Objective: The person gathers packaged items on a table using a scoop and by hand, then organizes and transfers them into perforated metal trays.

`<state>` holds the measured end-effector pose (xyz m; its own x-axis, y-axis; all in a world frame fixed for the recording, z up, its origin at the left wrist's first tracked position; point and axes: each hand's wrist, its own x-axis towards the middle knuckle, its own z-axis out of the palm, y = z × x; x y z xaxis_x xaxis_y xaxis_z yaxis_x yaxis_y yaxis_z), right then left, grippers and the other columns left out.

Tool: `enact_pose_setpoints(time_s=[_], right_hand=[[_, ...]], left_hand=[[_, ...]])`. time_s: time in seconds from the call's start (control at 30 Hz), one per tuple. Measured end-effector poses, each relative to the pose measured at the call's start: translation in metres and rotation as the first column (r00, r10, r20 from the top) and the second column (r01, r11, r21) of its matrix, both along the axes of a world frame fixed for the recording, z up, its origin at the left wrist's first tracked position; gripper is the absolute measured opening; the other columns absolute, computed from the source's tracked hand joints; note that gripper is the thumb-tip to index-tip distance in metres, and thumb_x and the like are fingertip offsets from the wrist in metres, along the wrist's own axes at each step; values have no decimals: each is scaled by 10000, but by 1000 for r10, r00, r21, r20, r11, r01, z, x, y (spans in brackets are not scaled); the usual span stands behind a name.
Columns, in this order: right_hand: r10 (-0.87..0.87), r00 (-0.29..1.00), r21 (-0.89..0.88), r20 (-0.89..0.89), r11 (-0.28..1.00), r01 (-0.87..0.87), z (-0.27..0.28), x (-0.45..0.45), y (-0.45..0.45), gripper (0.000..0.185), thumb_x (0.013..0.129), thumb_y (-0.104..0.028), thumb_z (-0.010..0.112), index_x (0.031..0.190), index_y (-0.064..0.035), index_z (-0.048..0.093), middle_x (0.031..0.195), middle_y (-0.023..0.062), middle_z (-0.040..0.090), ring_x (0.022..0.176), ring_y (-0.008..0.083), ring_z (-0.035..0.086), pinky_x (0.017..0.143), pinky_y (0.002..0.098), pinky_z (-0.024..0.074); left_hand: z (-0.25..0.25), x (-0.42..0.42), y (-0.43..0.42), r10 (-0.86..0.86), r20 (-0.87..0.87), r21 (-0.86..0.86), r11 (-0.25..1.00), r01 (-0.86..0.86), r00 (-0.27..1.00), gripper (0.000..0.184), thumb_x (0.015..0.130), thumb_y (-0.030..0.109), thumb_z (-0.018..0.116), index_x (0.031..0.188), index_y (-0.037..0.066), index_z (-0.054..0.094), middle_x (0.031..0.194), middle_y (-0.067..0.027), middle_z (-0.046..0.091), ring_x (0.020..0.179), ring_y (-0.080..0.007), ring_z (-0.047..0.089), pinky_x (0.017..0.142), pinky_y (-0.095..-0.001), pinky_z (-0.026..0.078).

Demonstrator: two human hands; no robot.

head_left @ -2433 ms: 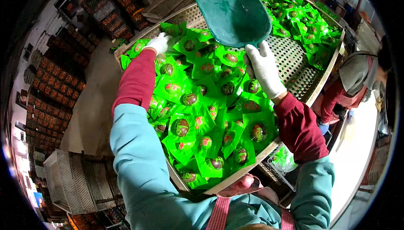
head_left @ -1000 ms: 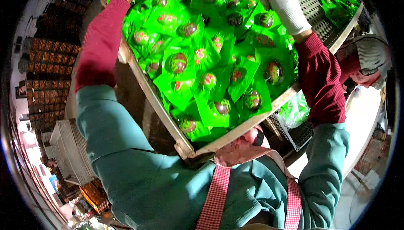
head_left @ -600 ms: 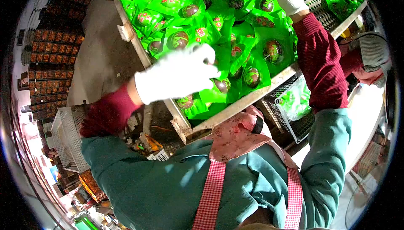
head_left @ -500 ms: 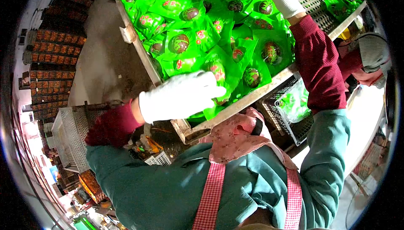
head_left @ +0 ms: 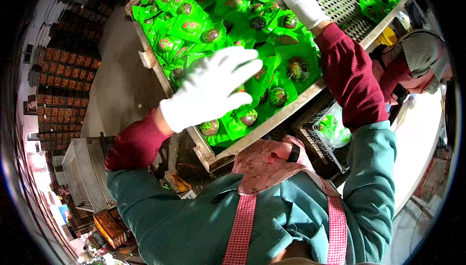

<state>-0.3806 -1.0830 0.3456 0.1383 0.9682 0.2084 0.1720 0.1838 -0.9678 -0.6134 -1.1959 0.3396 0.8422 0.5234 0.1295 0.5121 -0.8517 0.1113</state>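
Many bright green plastic packets [head_left: 211, 35], with brown egg-like rounds showing through and red print, lie in a wide perforated tray [head_left: 340, 4] with a raised pale rim. Over the packets at the tray's near left hovers my left hand [head_left: 208, 90] in a white glove. Its fingers are spread and nothing shows in them. My right hand [head_left: 301, 0], also white-gloved, is at the far side of the packets, beside the bare perforated part. Its fingers are bent at the top edge of the view, and what they hold, if anything, is hidden.
A dark crate [head_left: 323, 136] with green packets in clear plastic stands below the tray's near edge. Another person [head_left: 412, 66] in a cap is at right. Stacked crates [head_left: 68, 85] line the left, and a pale perforated basket [head_left: 87, 173] stands at lower left.
My left hand has lifted and its fingers have spread, uncovering packets at the tray's near corner. My right hand shows more fully. The whole view has shifted slightly.
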Motion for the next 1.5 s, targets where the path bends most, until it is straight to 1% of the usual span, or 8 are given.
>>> enact_pose_setpoints(time_s=[0.3, 0.73, 0.93, 1.17, 1.3, 1.4, 1.43, 1.5], right_hand=[[76, 997, 69, -29, 995, -74, -5, 9, 6, 209, 918, -220, 526, 1002, -40, 461, 711, 39, 520, 525, 114, 486, 477, 279, 427], [112, 985, 128, -128, 987, -95, -21, 11, 18, 265, 900, -256, 551, 936, -3, 479, 678, 53, 575, 443, 100, 491, 423, 260, 411], [-83, 997, 210, 4, 974, 80, -31, 11, 36, 400, 863, -328, 575, 975, 42, 473, 776, 219, 595, 744, 374, 589, 706, 440, 485], [385, 841, 287, -380, 914, -288, 5, 22, 0, 300, 922, -273, 540, 1083, -26, 484, 727, 69, 603, 485, 102, 536, 445, 265, 453], [260, 952, -2, -163, 964, -264, -11, 34, 15, 532, 927, -455, 488, 782, 44, 601, 608, 86, 607, 441, 183, 541, 492, 356, 500], [26, 991, 96, 130, 995, -39, -19, 28, 10, 682, 891, -495, 531, 1316, 33, 457, 1202, 293, 579, 1116, 358, 584, 959, 397, 452], [146, 989, 379, 34, 914, -148, -24, 28, 5, 568, 893, -433, 567, 1280, -25, 491, 1034, 219, 654, 908, 298, 658, 813, 376, 520], [297, 925, 160, -238, 951, -264, 4, 33, -55, 335, 910, -316, 567, 1119, -57, 528, 687, 18, 570, 525, 98, 535, 490, 272, 469]], left_hand=[[-7, 10, 7, -270, -158, -219, 947, 233, 950, 564, 784, 202, 664, 1309, 85, 493, 1410, -182, 390, 1292, -359, 393, 1066, -446, 352], [-36, 29, 13, -343, 86, -242, 904, 354, 935, 589, 754, 199, 666, 1306, 87, 497, 1424, -112, 388, 1305, -352, 350, 1075, -489, 301], [14, 3, 48, -45, 272, -269, 956, 121, 961, 396, 830, 95, 600, 1221, 43, 568, 1280, -141, 548, 1211, -318, 492, 1050, -415, 369], [6, 31, 34, -393, 25, -233, 892, 388, 919, 386, 814, 169, 640, 1174, 50, 566, 1220, -141, 554, 1109, -333, 526, 955, -419, 427], [7, 33, 37, -434, 22, -253, 869, 425, 901, 391, 821, 188, 635, 1177, 41, 569, 1228, -124, 546, 1113, -315, 521, 957, -407, 416], [13, 30, 34, -421, -34, -249, 882, 400, 907, 391, 793, 159, 659, 1153, 31, 581, 1207, -133, 562, 1098, -325, 531, 953, -409, 419], [19, 29, 31, -411, -48, -239, 890, 389, 910, 387, 785, 149, 665, 1144, 28, 587, 1200, -135, 567, 1095, -328, 532, 949, -410, 421], [35, 31, 21, -386, -44, -218, 904, 368, 921, 385, 762, 116, 678, 1127, 22, 599, 1185, -134, 578, 1096, -338, 534, 939, -409, 427]])
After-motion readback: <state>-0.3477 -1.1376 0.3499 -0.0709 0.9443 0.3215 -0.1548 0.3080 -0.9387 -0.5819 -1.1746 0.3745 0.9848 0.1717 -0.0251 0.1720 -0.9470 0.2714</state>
